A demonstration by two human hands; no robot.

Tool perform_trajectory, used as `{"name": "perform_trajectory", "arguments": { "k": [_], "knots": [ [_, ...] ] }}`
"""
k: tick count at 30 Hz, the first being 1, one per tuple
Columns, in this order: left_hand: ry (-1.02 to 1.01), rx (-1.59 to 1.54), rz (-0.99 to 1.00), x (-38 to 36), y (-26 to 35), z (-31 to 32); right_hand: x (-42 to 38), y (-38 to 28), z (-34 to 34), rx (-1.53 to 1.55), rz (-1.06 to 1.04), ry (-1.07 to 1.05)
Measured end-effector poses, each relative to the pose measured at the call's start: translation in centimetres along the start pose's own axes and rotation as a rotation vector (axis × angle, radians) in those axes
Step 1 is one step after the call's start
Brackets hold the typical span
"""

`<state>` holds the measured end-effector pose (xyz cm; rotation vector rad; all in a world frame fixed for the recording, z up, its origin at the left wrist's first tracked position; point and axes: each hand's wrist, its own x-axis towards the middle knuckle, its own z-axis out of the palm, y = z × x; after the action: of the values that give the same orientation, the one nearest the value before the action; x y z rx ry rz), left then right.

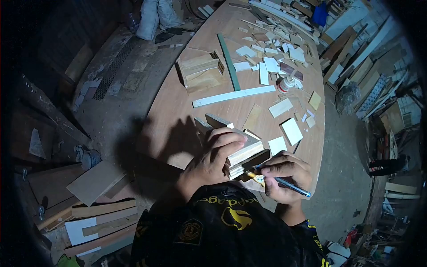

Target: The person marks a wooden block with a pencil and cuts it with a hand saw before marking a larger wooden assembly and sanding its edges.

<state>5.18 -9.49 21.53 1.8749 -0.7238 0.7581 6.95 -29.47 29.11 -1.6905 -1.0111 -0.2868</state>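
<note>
In a cluttered workshop, viewed by me through the head camera, the person's left grip [221,149] is clasped over a wooden assembly [246,152] of layered boards, fingers bent across its upper face, holding the piece tilted above the near edge of a long bench [178,104]. The right grip [288,174], pinched closed around a slim blue-and-black tool [293,186] like a pen, sits just beside the assembly's lower end. A small yellow-and-white item [257,178] shows between the two; I cannot tell what it is. Beyond the hands, a white strip [233,96] lies crosswise on the bench, near a long green strip [228,62] and a shallow wooden frame [200,71]. To the right I count pale rectangular pieces, among them a cream panel [292,131] near the assembly, and a white bottle with a red label [286,84] standing upright beside a spread of offcuts [275,49]. White sacks [149,18] rest on the floor [342,178] at the far left, and planks [364,66] lean in a jumble at the right. The person wears a black shirt [235,218] with yellow lettering.
</note>
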Motion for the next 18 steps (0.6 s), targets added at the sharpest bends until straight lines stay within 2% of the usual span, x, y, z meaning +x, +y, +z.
{"name": "perform_trajectory", "arguments": {
  "k": [5,7,13,18],
  "knots": [
    [-0.021,-0.004,0.004,-0.2,0.0,-0.4,0.8,-0.1,0.6,0.104,0.108,0.135],
    [-0.052,-0.008,0.002,0.0,0.3,-0.7,2.0,0.4,-0.3,0.014,0.015,-0.082],
    [-0.086,0.005,0.013,-0.1,0.1,-0.9,2.6,0.6,0.5,0.065,0.096,-0.114],
    [-0.08,0.006,-0.002,-0.6,-0.1,-0.4,0.7,2.3,2.1,0.214,0.046,0.028]
  ]
}}
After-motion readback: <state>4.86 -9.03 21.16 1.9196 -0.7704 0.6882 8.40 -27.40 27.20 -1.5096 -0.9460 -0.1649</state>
